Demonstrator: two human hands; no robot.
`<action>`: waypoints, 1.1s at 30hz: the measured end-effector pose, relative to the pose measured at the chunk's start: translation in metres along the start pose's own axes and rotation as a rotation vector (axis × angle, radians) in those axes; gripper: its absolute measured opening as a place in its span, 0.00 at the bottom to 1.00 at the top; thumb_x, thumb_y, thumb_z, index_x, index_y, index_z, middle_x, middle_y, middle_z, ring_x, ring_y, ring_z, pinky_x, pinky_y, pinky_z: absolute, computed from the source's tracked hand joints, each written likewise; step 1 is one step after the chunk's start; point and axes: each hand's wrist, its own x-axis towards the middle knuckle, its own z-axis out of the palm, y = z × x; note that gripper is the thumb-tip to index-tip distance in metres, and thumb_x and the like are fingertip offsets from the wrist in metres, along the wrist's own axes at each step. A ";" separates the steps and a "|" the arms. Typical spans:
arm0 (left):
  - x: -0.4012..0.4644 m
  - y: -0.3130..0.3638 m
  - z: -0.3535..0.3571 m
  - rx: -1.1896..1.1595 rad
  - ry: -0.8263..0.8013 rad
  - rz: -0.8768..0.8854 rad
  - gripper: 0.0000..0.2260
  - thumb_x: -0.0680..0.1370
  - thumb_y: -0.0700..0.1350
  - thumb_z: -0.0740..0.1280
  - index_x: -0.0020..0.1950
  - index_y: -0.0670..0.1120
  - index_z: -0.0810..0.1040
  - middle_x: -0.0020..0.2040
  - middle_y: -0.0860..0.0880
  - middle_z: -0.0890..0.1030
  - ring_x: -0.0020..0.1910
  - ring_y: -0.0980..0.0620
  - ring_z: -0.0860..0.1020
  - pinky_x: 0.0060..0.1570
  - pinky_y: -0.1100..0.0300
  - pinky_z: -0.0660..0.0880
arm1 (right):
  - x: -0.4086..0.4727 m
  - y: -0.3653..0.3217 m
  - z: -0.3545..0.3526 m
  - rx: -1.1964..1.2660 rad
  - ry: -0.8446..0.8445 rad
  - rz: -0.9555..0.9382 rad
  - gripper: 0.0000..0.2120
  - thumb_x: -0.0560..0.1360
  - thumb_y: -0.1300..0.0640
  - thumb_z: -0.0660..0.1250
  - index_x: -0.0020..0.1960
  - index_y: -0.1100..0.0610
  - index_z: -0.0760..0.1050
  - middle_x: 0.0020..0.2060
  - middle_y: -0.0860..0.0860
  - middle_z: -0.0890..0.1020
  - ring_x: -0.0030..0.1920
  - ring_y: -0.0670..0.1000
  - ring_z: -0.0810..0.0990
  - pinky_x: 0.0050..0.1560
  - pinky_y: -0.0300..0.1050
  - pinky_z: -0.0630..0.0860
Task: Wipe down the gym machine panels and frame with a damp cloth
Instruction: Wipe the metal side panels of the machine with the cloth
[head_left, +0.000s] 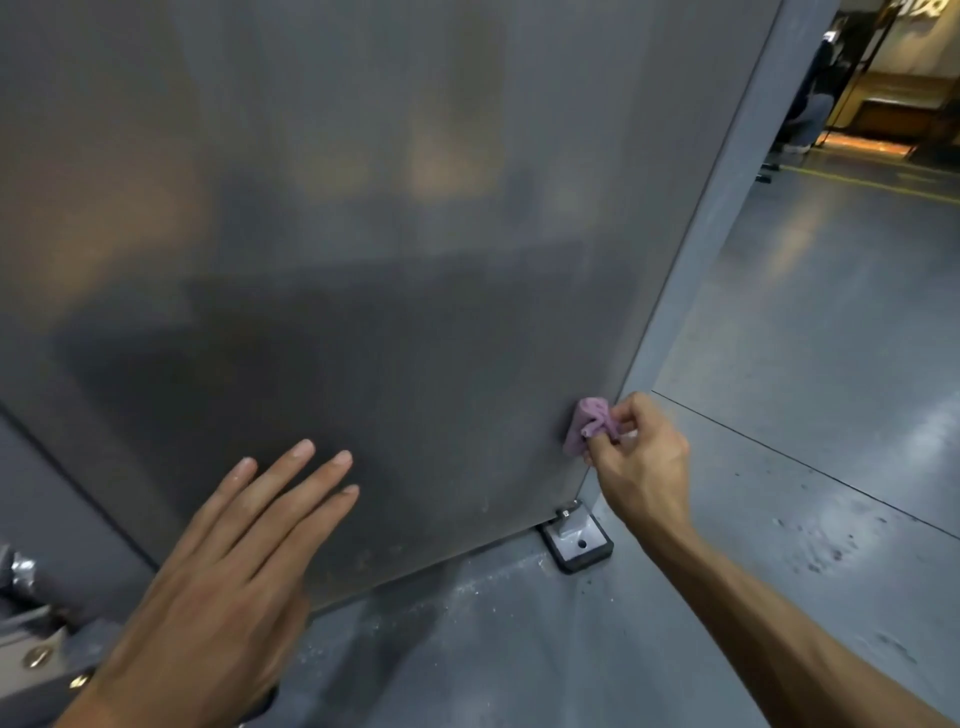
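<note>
The purple cloth is pinched in the right hand at the panel's near right corner. The left hand is laid flat, fingers straight. The cloth should be pressed flat and rubbed along the edge.

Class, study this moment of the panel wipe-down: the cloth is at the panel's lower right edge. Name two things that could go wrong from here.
1. The right hand only pinches a small bunched purple cloth, so it may slip out or wipe just a narrow strip of the panel.
2. The left hand lies open against the panel and could leave fresh smudges on it.
</note>
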 end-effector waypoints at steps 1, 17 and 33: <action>-0.006 -0.003 0.000 -0.012 0.012 -0.018 0.28 0.73 0.34 0.57 0.73 0.39 0.76 0.80 0.46 0.69 0.80 0.42 0.65 0.78 0.41 0.60 | 0.001 -0.006 -0.002 0.010 0.004 -0.030 0.12 0.73 0.58 0.73 0.39 0.54 0.70 0.35 0.54 0.80 0.35 0.52 0.78 0.35 0.40 0.72; -0.080 -0.038 -0.006 -0.055 0.094 -0.279 0.22 0.75 0.35 0.57 0.66 0.37 0.79 0.72 0.41 0.75 0.76 0.42 0.69 0.76 0.39 0.62 | -0.035 -0.006 0.040 -0.024 -0.028 -0.074 0.14 0.74 0.57 0.71 0.39 0.55 0.66 0.34 0.56 0.77 0.36 0.60 0.75 0.37 0.55 0.75; -0.079 -0.034 0.000 -0.070 0.105 -0.300 0.21 0.74 0.33 0.61 0.66 0.36 0.80 0.72 0.41 0.76 0.75 0.39 0.70 0.76 0.41 0.62 | -0.061 -0.042 0.051 0.193 -0.149 -0.013 0.11 0.74 0.66 0.71 0.40 0.62 0.69 0.31 0.55 0.79 0.35 0.58 0.83 0.35 0.45 0.79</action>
